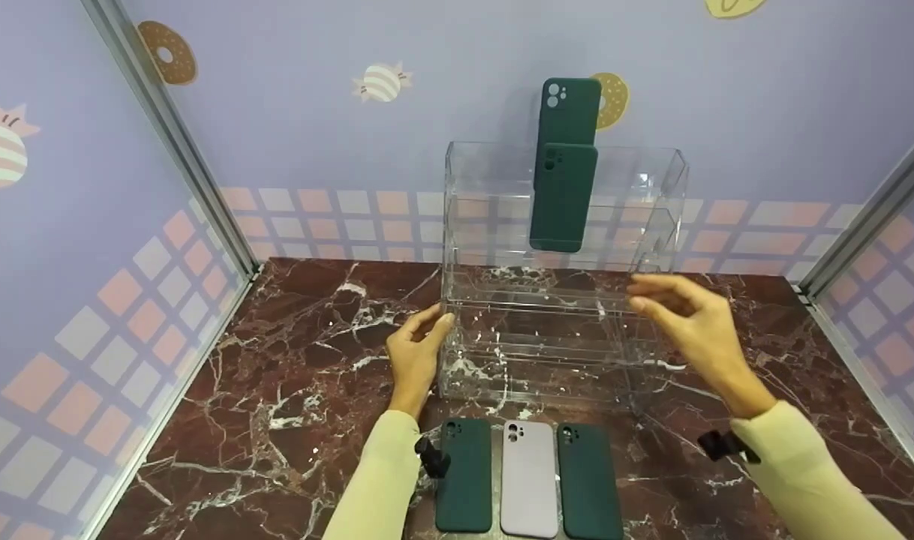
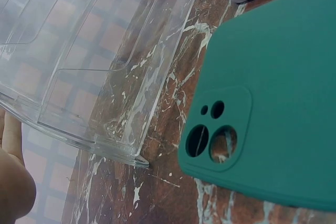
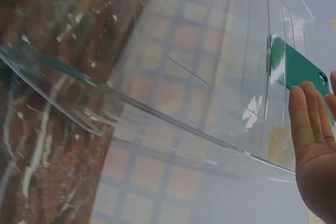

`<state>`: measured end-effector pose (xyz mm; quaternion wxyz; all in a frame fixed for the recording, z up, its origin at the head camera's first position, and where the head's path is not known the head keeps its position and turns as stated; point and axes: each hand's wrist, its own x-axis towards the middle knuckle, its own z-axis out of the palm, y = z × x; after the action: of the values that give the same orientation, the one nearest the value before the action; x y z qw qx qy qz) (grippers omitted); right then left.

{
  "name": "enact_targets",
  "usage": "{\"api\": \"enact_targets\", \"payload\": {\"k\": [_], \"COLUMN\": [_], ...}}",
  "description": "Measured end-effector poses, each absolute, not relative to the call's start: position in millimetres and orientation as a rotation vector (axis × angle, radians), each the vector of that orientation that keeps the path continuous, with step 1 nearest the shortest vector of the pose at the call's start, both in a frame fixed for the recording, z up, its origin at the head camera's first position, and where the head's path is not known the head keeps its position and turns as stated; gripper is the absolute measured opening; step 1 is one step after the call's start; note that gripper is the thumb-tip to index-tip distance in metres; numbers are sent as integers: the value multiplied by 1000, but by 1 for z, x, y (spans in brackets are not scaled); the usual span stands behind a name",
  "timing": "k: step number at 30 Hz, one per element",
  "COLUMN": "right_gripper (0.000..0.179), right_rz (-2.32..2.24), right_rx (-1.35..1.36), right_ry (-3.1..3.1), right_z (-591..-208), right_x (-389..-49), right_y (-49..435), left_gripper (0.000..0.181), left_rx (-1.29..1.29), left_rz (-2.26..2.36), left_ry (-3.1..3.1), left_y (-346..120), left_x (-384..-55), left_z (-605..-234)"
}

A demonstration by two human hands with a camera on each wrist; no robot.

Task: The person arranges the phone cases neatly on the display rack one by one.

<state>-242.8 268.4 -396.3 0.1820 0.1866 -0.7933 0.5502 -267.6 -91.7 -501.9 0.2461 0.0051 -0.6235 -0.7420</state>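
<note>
A clear tiered rack (image 1: pixel 532 304) stands on the marbled tabletop. Two dark green phone cases lean in its upper tiers: a rear one (image 1: pixel 573 112) at the top and a front one (image 1: pixel 563 199) a tier lower. My left hand (image 1: pixel 418 349) is at the rack's left side, fingertips right at its wall. On the other side, my right hand (image 1: pixel 693 322) is raised by the rack's right edge; its fingers look straight in the right wrist view. Before the rack lie a green case (image 1: pixel 464 476), a pale pinkish case (image 1: pixel 530 480) and another green case (image 1: pixel 590 480).
The dark red marbled tabletop (image 1: pixel 277 420) runs back to a lilac wall (image 1: pixel 292 112) with printed sweets and tiles. Metal-framed side panels (image 1: pixel 179 142) bound it left and right. Small black cameras (image 1: pixel 720 445) are strapped to both wrists.
</note>
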Motion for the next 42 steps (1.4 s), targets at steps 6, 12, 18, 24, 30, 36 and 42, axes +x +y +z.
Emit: {"api": "enact_targets", "payload": {"k": [6, 12, 18, 24, 30, 36, 42], "right_gripper": [33, 32, 31, 29, 30, 31, 33], "right_rz": [1620, 1628, 1603, 1590, 1541, 1524, 1470], "right_rx": [575, 593, 596, 595, 623, 670, 675], "right_ry": [-2225, -2262, -2323, -2407, -2497, -2550, -2619], "right_z": [-417, -440, -463, -486, -503, -515, -523], "right_x": [-226, -211, -198, -187, -181, -178, -176], "right_y": [267, 266, 268, 268, 266, 266, 268], "left_gripper": [27, 27, 27, 28, 29, 28, 29], "left_rx": [13, 12, 7, 16, 37, 44, 35], "left_rz": [-2023, -2020, -2018, -2036, -2031, -2028, -2034], "left_ry": [-1703, -1702, -1694, -1693, -1718, -1707, -1704], "left_y": [-92, -91, -91, -92, -91, -91, -91], "left_x": [-267, -268, -268, -269, -268, -268, -267], "left_z": [-502, -502, -503, -504, -503, -503, -501]}}
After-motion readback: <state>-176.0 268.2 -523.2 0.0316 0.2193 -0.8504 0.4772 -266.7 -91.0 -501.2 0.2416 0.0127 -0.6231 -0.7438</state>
